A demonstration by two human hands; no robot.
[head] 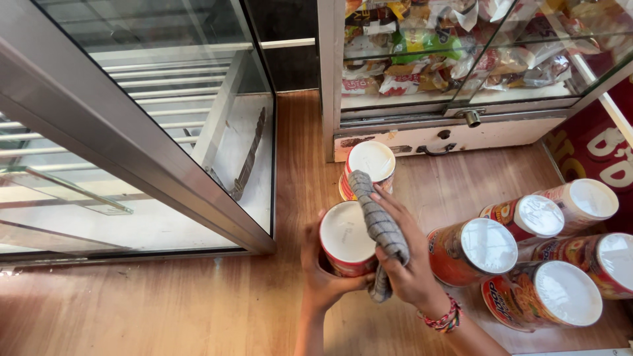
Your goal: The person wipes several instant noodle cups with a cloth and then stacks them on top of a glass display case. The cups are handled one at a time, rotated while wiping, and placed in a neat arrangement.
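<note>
Left hand (321, 273) clasping noodle cup (346, 239), right hand (402, 260) gripping grey cloth (380, 227)

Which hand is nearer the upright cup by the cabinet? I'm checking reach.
Right. The right hand, holding a grey cloth, has fingertips just below that cup; the left hand grips another cup lower down.
</note>
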